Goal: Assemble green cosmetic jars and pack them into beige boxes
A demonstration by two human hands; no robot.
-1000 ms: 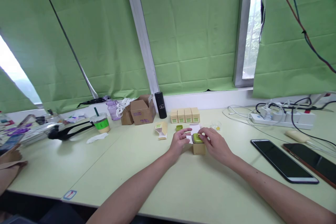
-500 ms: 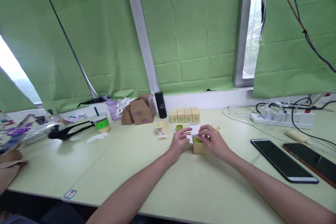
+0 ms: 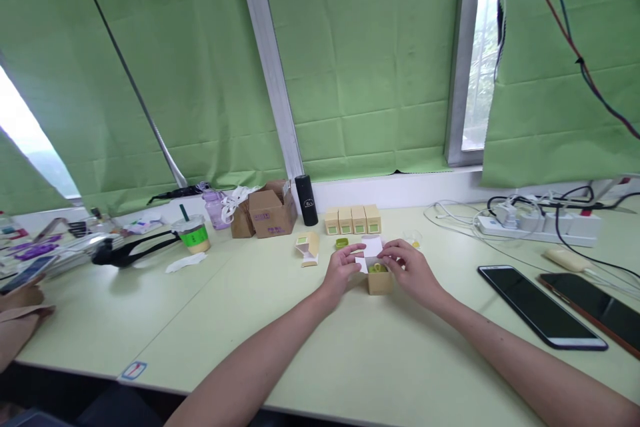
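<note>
A small kraft cardboard box (image 3: 380, 283) stands on the table with its white-lined flaps raised. Inside it lies a green piece (image 3: 377, 268) with a pale ring-like shape on top. My left hand (image 3: 341, 273) is at the left side, thumb and fingers around the left flap (image 3: 361, 264). At the right rim, my right hand (image 3: 411, 271) has its fingers bent and closed on the box's edge; their tips are partly hidden. Behind the left hand sits a small green tray-like piece (image 3: 342, 242). A clear round piece with yellow in it (image 3: 414, 240) lies behind the right hand.
Several closed kraft boxes (image 3: 353, 221) stand in a row behind. An opened one (image 3: 307, 249) lies left of them. A black cylinder (image 3: 306, 200), a brown carton (image 3: 273, 212) and a drink cup (image 3: 194, 235) stand leftward. Phones (image 3: 540, 307) and a power strip (image 3: 540, 225) lie right.
My right hand's fingers have drawn back from over the green piece to the box's right rim, so more of the piece shows. My left hand stays put. At far left, another person's hand holding a phone has shifted.
</note>
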